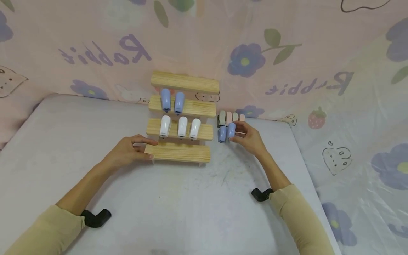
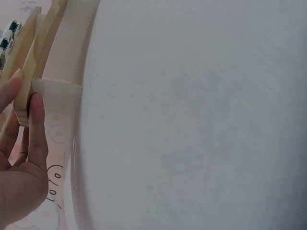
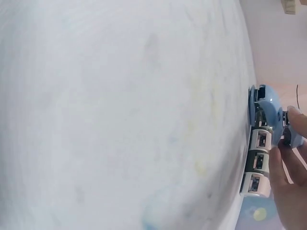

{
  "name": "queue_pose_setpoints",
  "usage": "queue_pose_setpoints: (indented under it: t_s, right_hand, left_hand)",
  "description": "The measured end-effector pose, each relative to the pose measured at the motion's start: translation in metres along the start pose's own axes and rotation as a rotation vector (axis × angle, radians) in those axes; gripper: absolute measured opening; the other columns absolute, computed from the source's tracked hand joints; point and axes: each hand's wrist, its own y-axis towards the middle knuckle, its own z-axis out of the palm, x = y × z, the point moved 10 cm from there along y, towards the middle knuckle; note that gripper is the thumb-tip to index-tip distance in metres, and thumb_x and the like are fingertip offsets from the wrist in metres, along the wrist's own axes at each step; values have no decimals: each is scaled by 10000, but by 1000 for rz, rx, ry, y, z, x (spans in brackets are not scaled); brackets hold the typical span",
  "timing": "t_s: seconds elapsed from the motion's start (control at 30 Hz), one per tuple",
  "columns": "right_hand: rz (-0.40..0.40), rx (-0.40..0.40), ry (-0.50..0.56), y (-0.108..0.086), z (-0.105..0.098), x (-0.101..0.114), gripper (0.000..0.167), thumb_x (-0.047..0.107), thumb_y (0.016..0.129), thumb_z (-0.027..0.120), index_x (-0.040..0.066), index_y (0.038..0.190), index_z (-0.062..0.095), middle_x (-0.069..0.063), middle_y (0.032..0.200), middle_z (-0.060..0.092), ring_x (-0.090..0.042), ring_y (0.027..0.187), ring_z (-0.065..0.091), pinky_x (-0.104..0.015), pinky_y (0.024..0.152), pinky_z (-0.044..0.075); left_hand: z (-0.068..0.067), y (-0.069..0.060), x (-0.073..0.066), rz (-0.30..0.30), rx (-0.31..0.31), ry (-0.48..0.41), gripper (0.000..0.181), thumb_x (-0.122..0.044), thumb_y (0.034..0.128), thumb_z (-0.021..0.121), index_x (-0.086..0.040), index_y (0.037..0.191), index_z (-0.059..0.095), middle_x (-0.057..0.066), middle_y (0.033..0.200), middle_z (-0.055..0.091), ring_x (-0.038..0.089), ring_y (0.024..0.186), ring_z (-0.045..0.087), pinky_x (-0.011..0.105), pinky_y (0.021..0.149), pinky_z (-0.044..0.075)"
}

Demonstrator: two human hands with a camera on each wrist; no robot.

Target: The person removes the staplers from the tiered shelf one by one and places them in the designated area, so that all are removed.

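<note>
The right hand pinches a blue stapler between thumb and fingers, just right of the rack's lower half — whether it rests on anything, I cannot tell. Close on its left is a second blue stapler, and behind the pair a row of green and pink staplers stands side by side. The left hand grips the left end of the lowest plank of the wooden rack, its thumb and fingers on opposite faces. Three white staplers stand on the next plank up, and two more blue staplers on the one above that. The rack stands on a white-covered table, before a flower-and-rabbit printed sheet.
</note>
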Motion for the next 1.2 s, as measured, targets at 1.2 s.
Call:
queue_pose_setpoints:
  t_s: [1.2]
  right_hand:
    - [44, 12, 9, 16, 11, -55, 702, -30, 801, 798, 6, 1410, 450, -237, 1356, 533, -376, 1209, 553, -432, 1016, 452]
  left_hand:
    - [0, -2, -1, -17, 7, 7, 524, -266, 787, 855, -125, 1260, 679, 109, 1429, 500, 444, 1236, 525, 555, 998, 417]
